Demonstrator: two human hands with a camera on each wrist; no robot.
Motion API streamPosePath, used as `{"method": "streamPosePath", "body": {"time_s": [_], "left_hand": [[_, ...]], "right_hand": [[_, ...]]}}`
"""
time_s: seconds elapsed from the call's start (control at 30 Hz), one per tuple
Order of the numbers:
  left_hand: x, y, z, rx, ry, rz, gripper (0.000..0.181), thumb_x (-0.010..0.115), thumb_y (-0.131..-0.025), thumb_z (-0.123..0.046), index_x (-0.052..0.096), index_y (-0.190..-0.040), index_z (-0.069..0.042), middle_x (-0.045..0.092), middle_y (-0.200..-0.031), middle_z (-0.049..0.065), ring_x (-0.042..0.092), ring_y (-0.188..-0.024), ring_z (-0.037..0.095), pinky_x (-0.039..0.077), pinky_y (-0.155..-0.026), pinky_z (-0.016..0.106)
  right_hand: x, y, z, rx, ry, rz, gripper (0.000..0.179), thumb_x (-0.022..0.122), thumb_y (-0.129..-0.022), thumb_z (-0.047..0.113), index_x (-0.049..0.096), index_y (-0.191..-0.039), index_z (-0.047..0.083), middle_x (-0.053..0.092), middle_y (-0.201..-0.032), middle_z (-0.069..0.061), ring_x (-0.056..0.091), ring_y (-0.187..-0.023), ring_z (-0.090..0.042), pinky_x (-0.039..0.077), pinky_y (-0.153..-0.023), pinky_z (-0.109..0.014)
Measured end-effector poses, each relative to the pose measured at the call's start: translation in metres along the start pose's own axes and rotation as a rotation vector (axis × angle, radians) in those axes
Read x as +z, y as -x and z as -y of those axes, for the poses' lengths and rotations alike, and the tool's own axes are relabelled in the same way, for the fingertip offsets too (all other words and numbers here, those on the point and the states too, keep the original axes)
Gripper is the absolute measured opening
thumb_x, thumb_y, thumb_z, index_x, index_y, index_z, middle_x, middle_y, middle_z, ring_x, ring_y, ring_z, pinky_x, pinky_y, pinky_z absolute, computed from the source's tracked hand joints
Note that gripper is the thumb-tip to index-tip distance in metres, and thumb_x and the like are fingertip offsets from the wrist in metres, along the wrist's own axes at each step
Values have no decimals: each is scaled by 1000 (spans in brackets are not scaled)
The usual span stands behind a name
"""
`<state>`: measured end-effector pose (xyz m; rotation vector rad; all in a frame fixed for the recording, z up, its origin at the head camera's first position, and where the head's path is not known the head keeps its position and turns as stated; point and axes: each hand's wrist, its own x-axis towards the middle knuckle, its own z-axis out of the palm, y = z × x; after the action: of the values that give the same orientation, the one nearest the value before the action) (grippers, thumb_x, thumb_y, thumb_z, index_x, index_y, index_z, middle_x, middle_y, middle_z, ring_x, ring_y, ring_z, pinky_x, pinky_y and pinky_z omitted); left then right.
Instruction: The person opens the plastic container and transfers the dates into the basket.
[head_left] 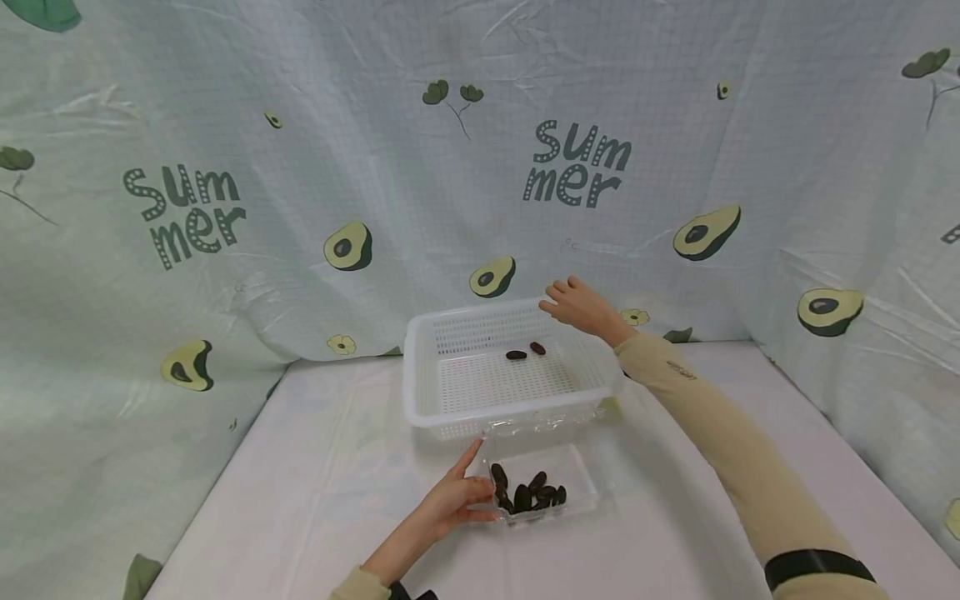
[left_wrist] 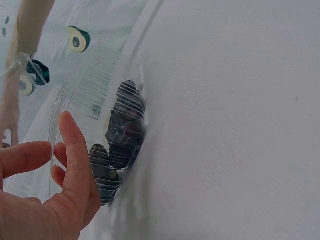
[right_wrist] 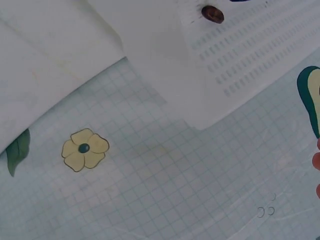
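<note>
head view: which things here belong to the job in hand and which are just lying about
In the job: white rectangular perforated plastic basket; clear rectangular plastic box; dark brown oval pieces; left hand; right hand.

Just there: pale avocado-printed plastic sheet; white table covering.

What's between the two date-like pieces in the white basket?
Only bare white basket floor separates the blackish piece from the reddish-brown piece; the head view shows it.

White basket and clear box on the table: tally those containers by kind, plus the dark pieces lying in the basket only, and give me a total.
White basket: 1
Clear box: 1
Dark pieces in the basket: 2
Total: 4
</note>
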<state>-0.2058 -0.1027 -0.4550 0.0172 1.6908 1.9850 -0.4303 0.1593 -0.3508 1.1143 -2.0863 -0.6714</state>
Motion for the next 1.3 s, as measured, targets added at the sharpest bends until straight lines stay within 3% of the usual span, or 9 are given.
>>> {"method": "streamPosePath", "body": {"time_s": [0.27, 0.47, 0.73, 0.87, 1.1, 1.3], "left_hand": [[3, 1, 0, 2, -2, -10, 79, 50, -86, 2, 1, -145, -18, 51, -73, -3, 55, -69, 8, 52, -74, 39], [2, 0, 0, -1, -4, -15, 79, 50, -85, 2, 2, -145, -18, 51, -73, -3, 56, -68, 8, 53, -73, 38], [2, -2, 0, -11, -1, -17, 80, 50, -85, 2, 3, -145, -20, 50, -74, -2, 56, -68, 9, 53, -72, 36], [1, -2, 0, -11, -2, -14, 80, 51, -85, 2, 3, -145, -20, 51, -74, -2, 57, -69, 10, 53, -72, 36], [2, -3, 1, -8, -2, -8, 81, 51, -85, 1, 2, -145, -20, 50, -74, -2, 56, -71, 10, 53, -71, 35], [1, -3, 1, -7, -1, -12, 81, 50, -85, 2, 2, -145, -19, 50, -74, -2, 55, -70, 10, 52, -72, 37]], "right_hand": [[-20, 14, 0, -87, 37, -76, 24, 64, -81, 25, 55, -102, 16, 56, -96, -6, 46, -82, -20, 34, -69, -32], [-37, 24, 1, -126, 41, -102, 22, 64, -81, 18, 54, -100, 15, 55, -94, -6, 44, -81, -20, 35, -70, -33], [-55, 41, 2, -151, 36, -183, 26, 67, -78, 26, 53, -97, 16, 54, -91, -3, 46, -82, -19, 39, -71, -32], [-65, 51, 3, -152, 24, -168, 30, 70, -75, 17, 52, -99, 15, 53, -92, -4, 45, -83, -19, 39, -72, -32], [-88, 74, 7, -116, -43, -198, 38, 73, -72, 23, 51, -102, 16, 51, -91, -4, 47, -85, -19, 40, -75, -33], [-102, 95, 16, -125, -63, -211, 48, 79, -64, 13, 52, -104, 15, 52, -94, -4, 49, -87, -20, 41, -77, -35]]}}
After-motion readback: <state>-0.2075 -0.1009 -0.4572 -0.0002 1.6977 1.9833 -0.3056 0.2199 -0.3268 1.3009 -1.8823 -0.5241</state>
